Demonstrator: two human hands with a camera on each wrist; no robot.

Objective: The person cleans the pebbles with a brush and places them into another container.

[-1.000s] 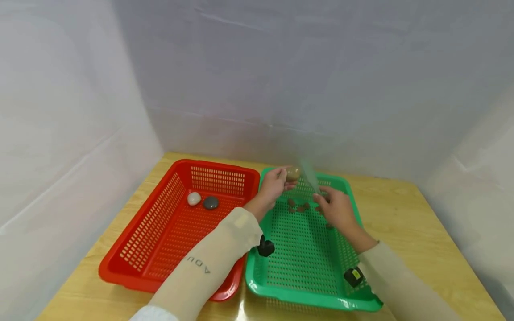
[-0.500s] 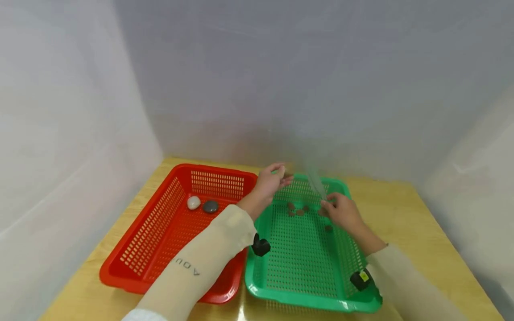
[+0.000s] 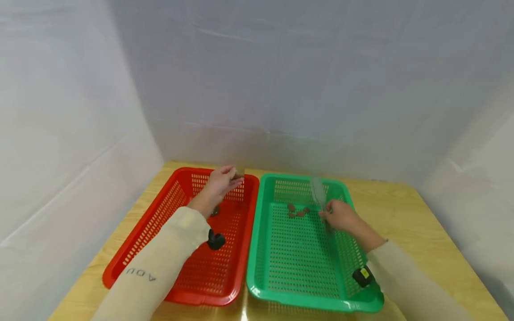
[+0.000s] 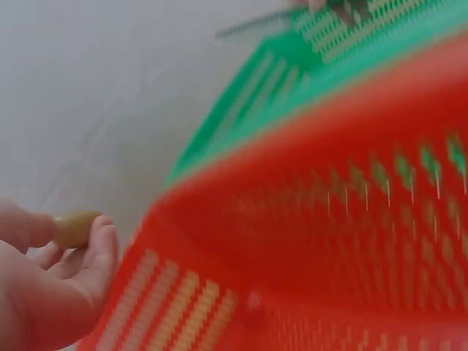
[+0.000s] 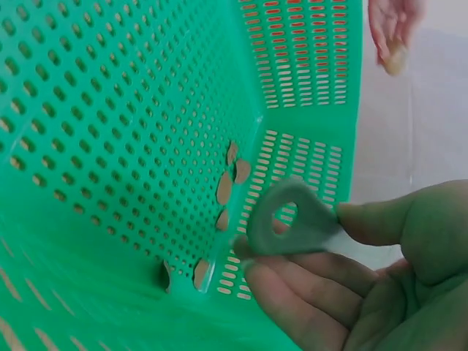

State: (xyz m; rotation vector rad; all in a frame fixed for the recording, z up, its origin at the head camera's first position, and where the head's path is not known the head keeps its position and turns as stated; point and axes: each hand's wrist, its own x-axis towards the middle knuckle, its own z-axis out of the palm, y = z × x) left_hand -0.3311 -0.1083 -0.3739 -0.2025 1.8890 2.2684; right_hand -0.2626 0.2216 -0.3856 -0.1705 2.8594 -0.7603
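My left hand is over the far part of the red basket. Its fingertips pinch a smooth yellow-brown pebble. A dark grey stone in the red basket peeks out beside the left wrist; the forearm covers other parts. Over the right side of the green basket, my right hand pinches a flat grey tool with a hole through its end. The tool's longer part points up and away in the head view. Several thin brown pieces lie on the green basket's floor.
Both baskets are perforated plastic and stand side by side on a wooden table. Pale sheeting rises behind the table and at both sides. Black wrist cameras are strapped at both sleeves.
My left hand has carried the pebble leftward from over the green basket to over the red one. The right hand has shifted slightly right and down, keeping the grey tool.
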